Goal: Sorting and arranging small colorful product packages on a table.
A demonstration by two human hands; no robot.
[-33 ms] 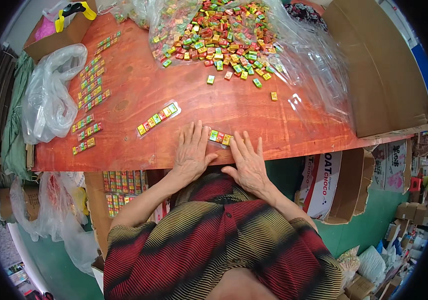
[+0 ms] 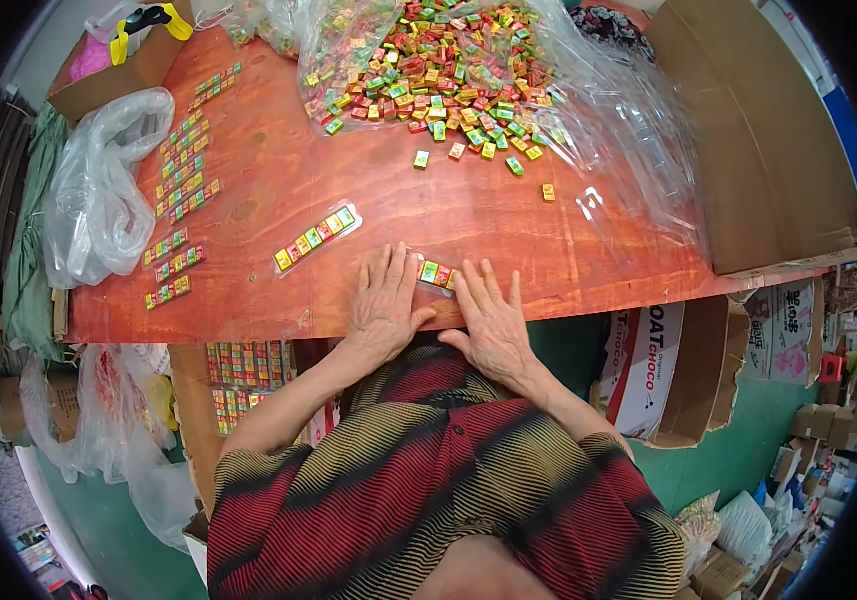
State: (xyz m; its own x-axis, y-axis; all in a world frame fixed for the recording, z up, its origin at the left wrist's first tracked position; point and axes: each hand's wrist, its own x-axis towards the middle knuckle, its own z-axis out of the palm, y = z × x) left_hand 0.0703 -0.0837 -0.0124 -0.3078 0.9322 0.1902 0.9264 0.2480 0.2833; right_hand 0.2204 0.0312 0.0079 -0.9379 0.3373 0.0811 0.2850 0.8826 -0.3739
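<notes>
Single head-worn fisheye view, looking steeply down.
Camera sits above the person's striped shirt, facing forward over the near table edge; hands close below, far edges bending toward the rim.

red table, candy pile, wrapped candy strips

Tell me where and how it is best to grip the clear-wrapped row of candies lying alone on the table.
Probably pinch the wrapped row across its two long sides near the middle, from above: it lies flat, slanted, with bare table around it.
</notes>
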